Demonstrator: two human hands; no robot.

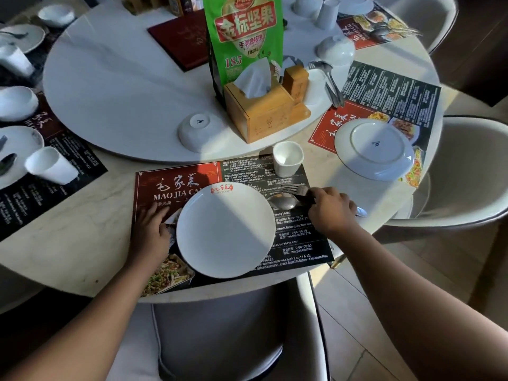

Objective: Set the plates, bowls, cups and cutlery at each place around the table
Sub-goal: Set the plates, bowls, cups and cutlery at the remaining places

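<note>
The left hand lies flat and open on the placemat, touching the white plate. Right of the plate, the right hand grips a fork and spoon by their handles.

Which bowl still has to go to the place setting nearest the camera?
Find the wooden tissue box on the round turntable. Just left of it, near the turntable's front edge, sits a white bowl. It is upside down with a small mark on its base, and no placemat lies under it.
</note>
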